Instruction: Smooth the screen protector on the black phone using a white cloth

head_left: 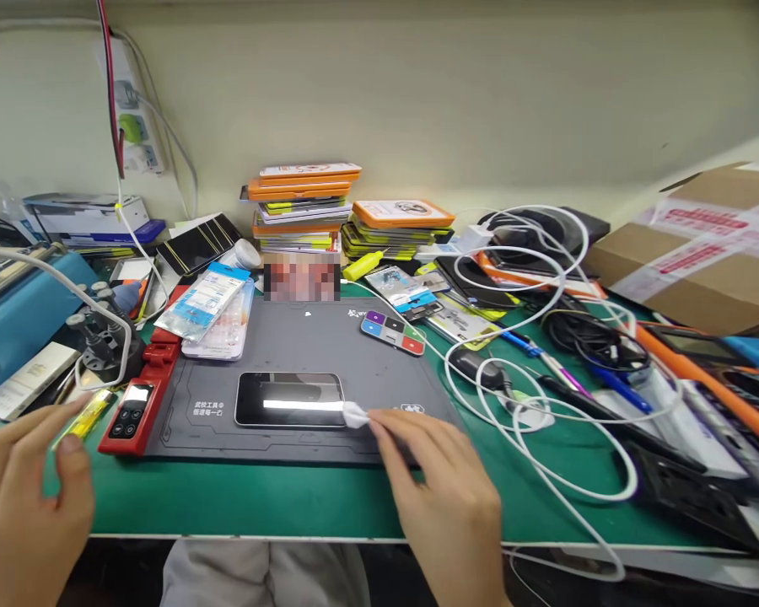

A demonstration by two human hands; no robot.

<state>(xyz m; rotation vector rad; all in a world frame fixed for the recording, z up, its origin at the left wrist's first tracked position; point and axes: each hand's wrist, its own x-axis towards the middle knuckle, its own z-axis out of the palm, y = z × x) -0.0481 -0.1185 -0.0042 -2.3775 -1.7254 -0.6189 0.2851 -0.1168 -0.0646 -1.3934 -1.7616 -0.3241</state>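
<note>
A smartphone (289,400) with a dark, glossy screen lies face up and crosswise on the grey work mat (228,438). My right hand (446,497) pinches a small white piece, perhaps a crumpled wipe (355,415), against the phone's right end. Lower left, my left hand (29,497) hovers with thumb and fingers apart, holding nothing. Just beyond its fingertips is a yellow transparent strip-like item (85,419), beside the red device with round buttons (132,413) at the mat's left edge.
Loose white cables (519,430) sprawl over the bench on the right, near tools. Packets (212,299) and a colourful card (393,332) lie on the mat. Behind are stacked orange boxes (307,190); a cardboard box (702,244) stands back right.
</note>
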